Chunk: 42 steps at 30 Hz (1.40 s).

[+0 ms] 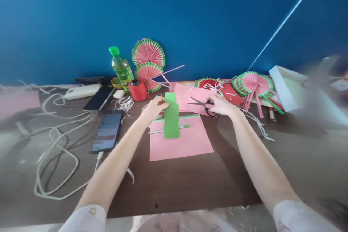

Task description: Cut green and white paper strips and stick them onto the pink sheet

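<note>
My left hand (156, 109) pinches the upper left edge of a green paper strip (172, 121), which has a small step cut along its right side. In my right hand (220, 105) is a pair of dark scissors (199, 103), its blades apart and pointing left toward the strip without touching it. Under the green strip lies a pink sheet (181, 146) with a green and white band along its far edge. A narrow green and white paper strip (185, 126) crosses this sheet. Another pink sheet (185, 94) sits behind, partly below the scissors.
Pink and green paper fans (149, 53) lean against the blue wall, with more folded fans (254, 83) at right. A green-capped bottle (121, 69), red thread spool (137, 90), phone (107, 130) and looped white cable (77, 163) are at left. A white box (288, 87) stands at right.
</note>
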{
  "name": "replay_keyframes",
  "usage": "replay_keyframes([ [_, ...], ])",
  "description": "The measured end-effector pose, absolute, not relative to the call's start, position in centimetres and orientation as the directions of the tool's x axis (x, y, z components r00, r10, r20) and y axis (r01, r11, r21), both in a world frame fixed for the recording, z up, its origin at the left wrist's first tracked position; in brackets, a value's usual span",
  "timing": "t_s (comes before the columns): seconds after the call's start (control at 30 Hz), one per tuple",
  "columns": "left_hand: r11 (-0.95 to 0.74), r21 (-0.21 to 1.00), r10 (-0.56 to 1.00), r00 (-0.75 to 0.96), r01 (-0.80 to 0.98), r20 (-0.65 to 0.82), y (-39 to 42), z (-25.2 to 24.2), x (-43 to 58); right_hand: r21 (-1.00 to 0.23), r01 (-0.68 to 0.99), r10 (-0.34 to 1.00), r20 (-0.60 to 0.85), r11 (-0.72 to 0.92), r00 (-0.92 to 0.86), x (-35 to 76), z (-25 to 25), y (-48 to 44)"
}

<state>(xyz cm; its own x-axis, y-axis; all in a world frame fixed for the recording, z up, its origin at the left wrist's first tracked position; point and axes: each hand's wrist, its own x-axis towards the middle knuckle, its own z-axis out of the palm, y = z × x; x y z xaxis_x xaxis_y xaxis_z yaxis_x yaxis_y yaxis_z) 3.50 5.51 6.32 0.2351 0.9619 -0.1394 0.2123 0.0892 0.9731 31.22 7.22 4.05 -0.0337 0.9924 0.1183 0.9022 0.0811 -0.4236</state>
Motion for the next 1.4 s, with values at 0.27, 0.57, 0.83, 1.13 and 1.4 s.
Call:
replay_keyframes([
  [0.27, 0.092, 0.977, 0.951, 0.273, 0.192, -0.144, 5.5, 6.3, 3.8, -0.171, 0.97, 0.985, 0.021, 0.171, -0.17, 30.8, 3.6, 7.2],
  [0.57, 0.008, 0.972, 0.955, 0.287, 0.234, -0.077, 6.2, 5.9, 3.0, -0.212, 0.959, 0.982, 0.054, 0.188, -0.181, 30.0, 4.3, 6.9],
  [0.83, -0.01, 0.943, 0.944, 0.313, 0.334, -0.101, 6.1, 6.1, 2.8, -0.517, 0.812, 0.962, 0.172, 0.27, -0.21, 30.4, 5.8, 7.0],
  [1.13, -0.042, 0.923, 0.942, 0.323, 0.383, -0.091, 5.9, 6.4, 2.9, -0.371, 0.928, 0.991, 0.128, 0.017, 0.033, 29.6, 7.7, 5.3],
  [1.4, -0.079, 0.925, 0.94, 0.337, 0.371, -0.055, 5.9, 6.3, 3.0, -0.741, 0.644, 0.932, -0.07, 0.191, -0.356, 29.8, 9.6, 4.5],
])
